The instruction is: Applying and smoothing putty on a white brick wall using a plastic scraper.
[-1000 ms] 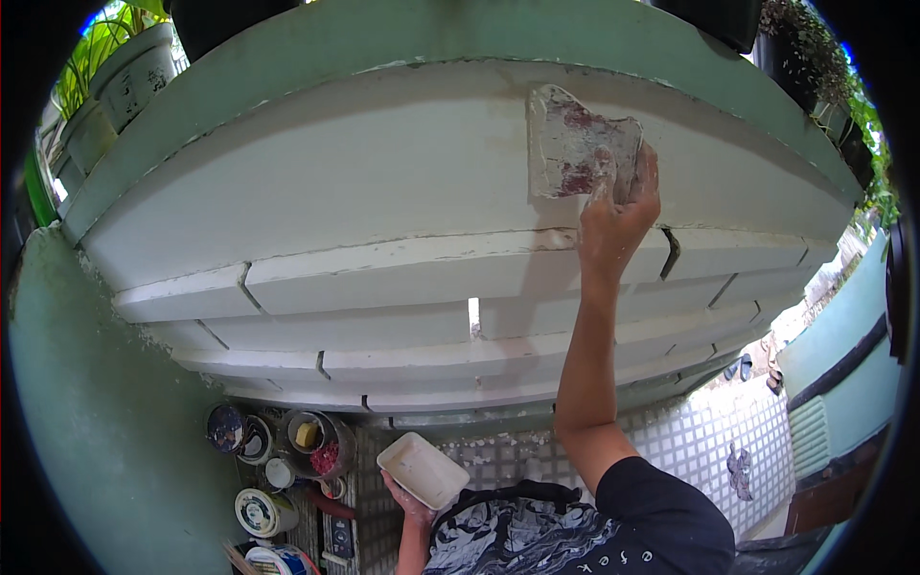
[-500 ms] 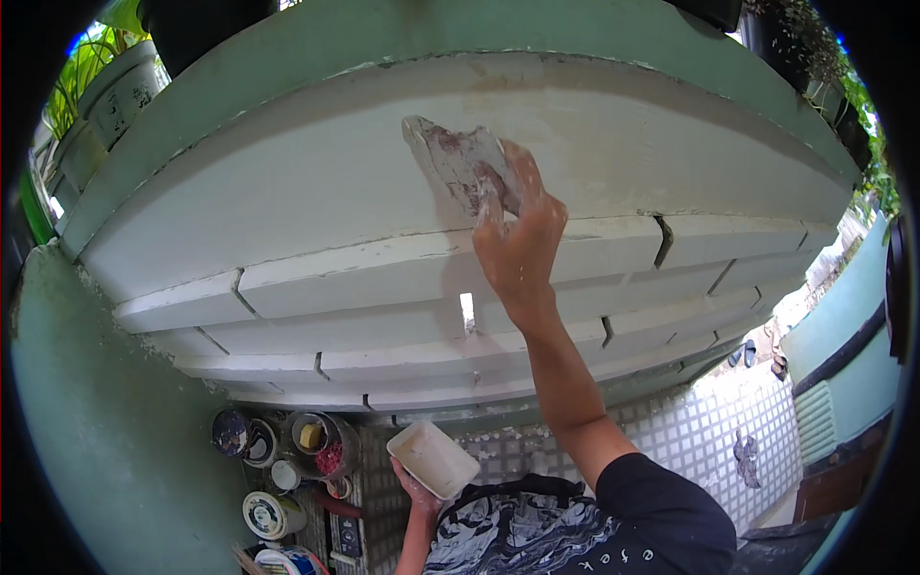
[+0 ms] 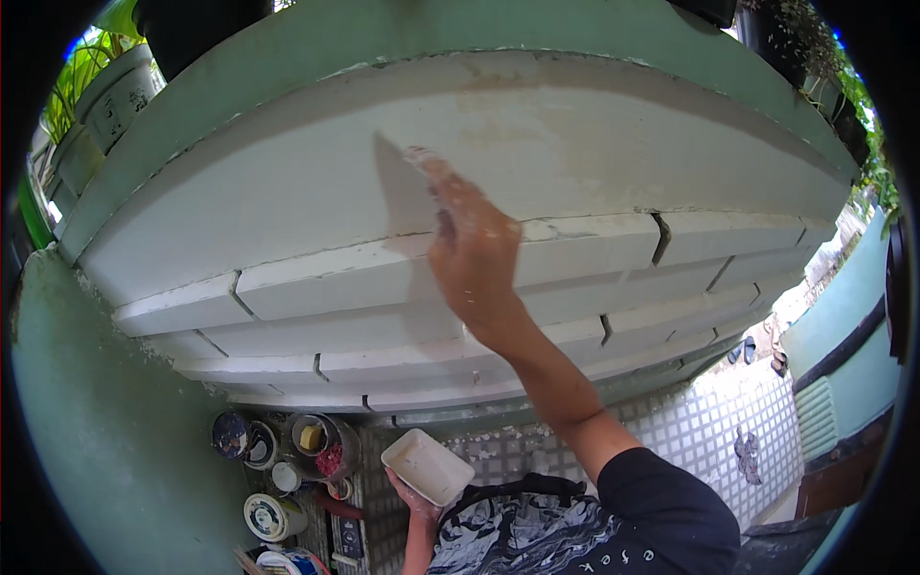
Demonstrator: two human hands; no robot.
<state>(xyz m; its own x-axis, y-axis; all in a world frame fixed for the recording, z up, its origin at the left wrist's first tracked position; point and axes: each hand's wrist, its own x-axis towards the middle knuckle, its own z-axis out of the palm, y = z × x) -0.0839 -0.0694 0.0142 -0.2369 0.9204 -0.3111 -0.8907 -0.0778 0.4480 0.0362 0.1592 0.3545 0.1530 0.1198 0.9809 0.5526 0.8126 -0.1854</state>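
My right hand point(image 3: 476, 251) is raised against the pale, smooth upper band of the wall point(image 3: 287, 182). Its fingers are closed around a flat, filler-smeared spreader that is turned edge-on and nearly hidden behind them; a dark shadow falls on the wall just left of it. White smears mark the fingers. Low down, in front of my body, my left hand point(image 3: 414, 496) grips a shallow rectangular cream-coloured tub point(image 3: 458, 476) by its left side. The inside of the tub has a whitish coating.
Green trim point(image 3: 431, 34) runs along the wall's top, with plant pots point(image 3: 115, 96) above it. Grooved white ledges point(image 3: 335, 283) step down below. At the lower left stand paint buckets point(image 3: 273, 516) and a pot with a yellow sponge point(image 3: 310, 437). A rag point(image 3: 747, 455) lies on the tiled floor.
My right hand has moved left and slightly down across the wall, turning so the spreader's broad face no longer shows. The tub in my left hand has shifted slightly left and down.
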